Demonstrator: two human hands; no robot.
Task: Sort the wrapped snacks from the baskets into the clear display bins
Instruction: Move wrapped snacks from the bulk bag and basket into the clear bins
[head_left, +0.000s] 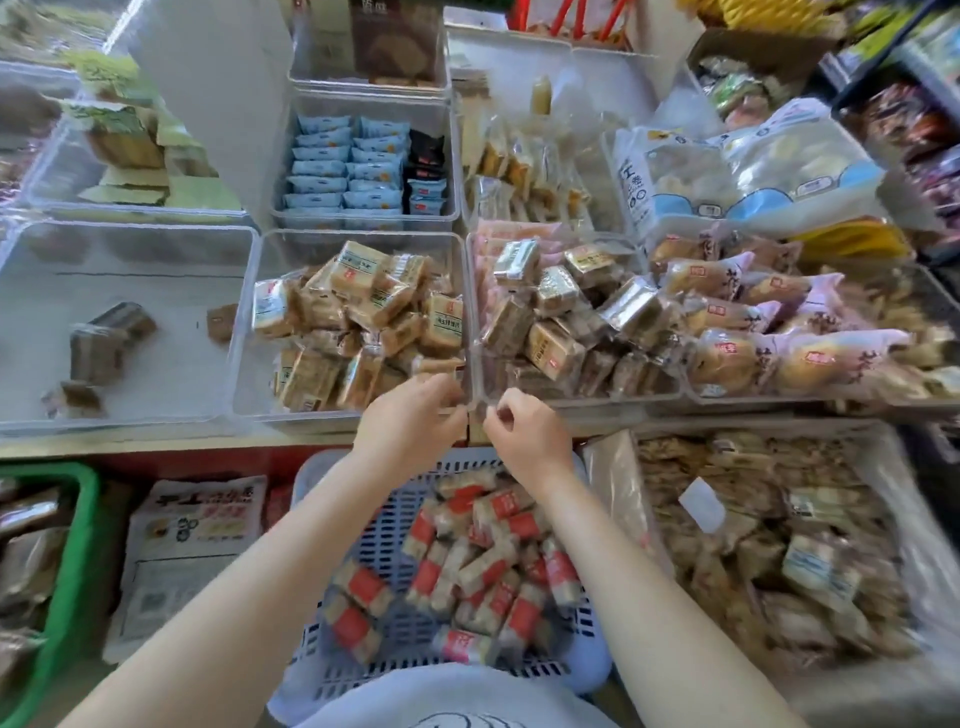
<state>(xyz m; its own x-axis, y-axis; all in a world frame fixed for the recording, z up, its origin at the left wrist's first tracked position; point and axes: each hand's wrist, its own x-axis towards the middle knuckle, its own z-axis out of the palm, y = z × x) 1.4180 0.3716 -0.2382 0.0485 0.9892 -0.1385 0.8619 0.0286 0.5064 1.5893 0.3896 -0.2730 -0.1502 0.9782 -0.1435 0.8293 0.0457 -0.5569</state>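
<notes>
Head view: red-banded snacks (457, 571) lie jumbled in every direction.

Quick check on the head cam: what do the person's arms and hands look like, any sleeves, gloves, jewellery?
Both forearms are bare to the frame edge: no sleeves in view. The left hand and right hand wear no gloves, rings, watch or bracelets. A white garment with a dark printed line shows at the bottom.

Open floor is left in the far-left clear bin (31, 291), where only a few wrapped pieces (98, 343) lie. The middle bin (244, 332) and the bin to its right (475, 312) are heaped almost to their rims. The blue basket (363, 525) below is partly covered by both forearms, with bare mesh along its left side.
</notes>
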